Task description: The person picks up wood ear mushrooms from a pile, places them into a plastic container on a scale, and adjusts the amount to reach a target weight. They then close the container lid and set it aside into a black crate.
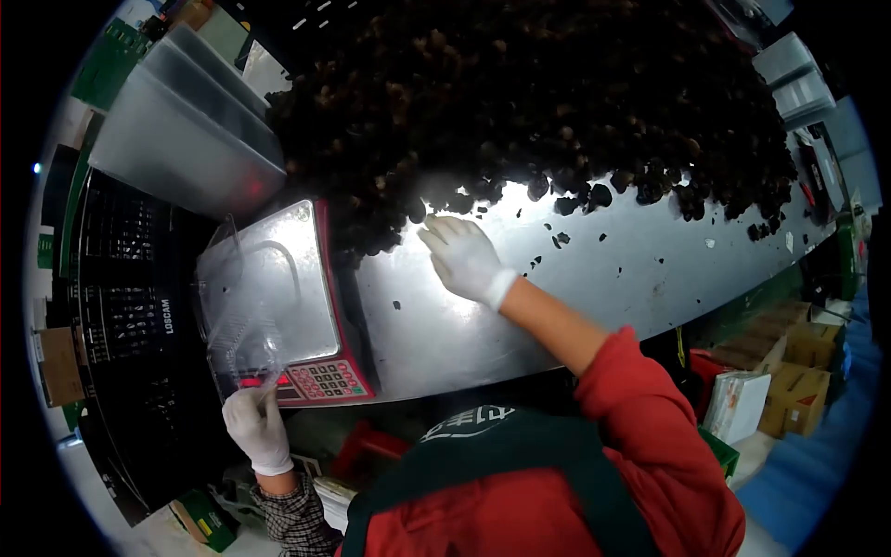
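My left hand (255,427), in a white glove, is closed at the near edge of a clear plastic box (246,339). The box lies tilted over the left side of a red-framed digital scale (320,297), partly covering its lit red display. My right hand (464,260), also gloved in white, is over the metal table (557,297) with its fingers stretched toward the near edge of a big heap of dark brown, mushroom-like pieces (529,102). Nothing shows in its fingers, though the tips reach close to the pieces.
Nested translucent bins (186,130) stand behind the scale at the left. Black crates (125,278) are stacked beside it. Loose dark scraps are scattered on the table. Cardboard boxes (798,395) sit below at the right, and more clear containers (794,79) stand at the far right.
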Demonstrator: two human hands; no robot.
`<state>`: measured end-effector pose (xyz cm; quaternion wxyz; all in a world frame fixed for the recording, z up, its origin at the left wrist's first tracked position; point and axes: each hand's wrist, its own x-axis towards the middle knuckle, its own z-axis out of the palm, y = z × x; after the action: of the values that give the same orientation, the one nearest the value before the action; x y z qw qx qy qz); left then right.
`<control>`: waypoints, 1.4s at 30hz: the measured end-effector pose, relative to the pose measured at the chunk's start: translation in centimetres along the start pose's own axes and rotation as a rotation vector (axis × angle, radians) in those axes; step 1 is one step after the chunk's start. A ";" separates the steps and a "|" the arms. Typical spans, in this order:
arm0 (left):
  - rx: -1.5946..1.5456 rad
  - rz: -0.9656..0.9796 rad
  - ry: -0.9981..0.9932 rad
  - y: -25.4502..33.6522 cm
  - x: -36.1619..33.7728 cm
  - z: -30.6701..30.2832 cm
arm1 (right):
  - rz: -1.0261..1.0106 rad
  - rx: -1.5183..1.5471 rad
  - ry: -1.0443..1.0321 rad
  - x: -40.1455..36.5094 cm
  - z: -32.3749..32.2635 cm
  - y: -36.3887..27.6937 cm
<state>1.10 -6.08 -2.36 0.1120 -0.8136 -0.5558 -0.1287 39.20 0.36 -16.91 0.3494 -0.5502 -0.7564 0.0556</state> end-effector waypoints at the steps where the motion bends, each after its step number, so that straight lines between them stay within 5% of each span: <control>1: 0.044 -0.021 0.011 1.1 0.3 0.2 | -0.016 -0.092 -0.010 0.7 1.3 0.5; 3: 0.134 -0.063 0.030 4.4 1.5 -0.2 | -0.052 -0.274 -0.026 1.3 3.2 1.3; 7: -0.340 0.079 0.002 10.2 2.0 0.0 | 0.007 -0.134 -0.273 -0.8 0.0 0.6; 10: -0.610 0.166 -0.134 15.7 3.4 3.9 | -0.005 0.060 -0.193 -4.6 -3.3 0.7; 15: -0.801 0.112 -0.111 19.9 6.4 11.9 | 0.120 -0.069 -0.035 -1.5 -6.2 4.4; 21: -0.654 0.150 0.120 22.9 15.3 19.2 | 0.125 -0.324 -0.136 2.6 -3.4 8.7; 24: -0.445 0.181 0.081 24.1 18.3 20.8 | 0.166 -0.196 -0.051 2.1 -3.8 9.2; 29: -0.587 0.101 0.232 23.2 18.8 20.0 | 0.320 0.113 0.160 1.4 -8.3 9.0; 32: -0.629 0.037 0.299 22.0 18.7 19.3 | 0.487 0.220 0.181 0.3 -11.3 11.1; 34: -0.519 0.158 0.179 22.2 18.5 19.8 | 0.594 0.283 0.350 0.4 -13.0 12.1; 36: -0.408 0.230 0.055 23.1 18.6 20.5 | 0.896 0.694 0.496 0.5 -14.3 12.9; 37: -0.388 0.237 0.056 23.3 18.6 21.0 | 0.927 0.550 0.369 0.9 -13.9 11.2; 41: -0.467 0.195 0.095 23.3 18.8 20.7 | 0.380 0.148 -0.192 1.0 -7.8 6.6; 42: -0.486 0.157 0.222 23.1 18.7 20.4 | 0.217 0.061 -0.170 2.1 -6.5 6.2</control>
<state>30.94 8.65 -16.23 -0.0168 -0.8381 -0.4282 -0.3375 47.67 2.66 -13.95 0.2926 -0.6113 -0.7172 0.1622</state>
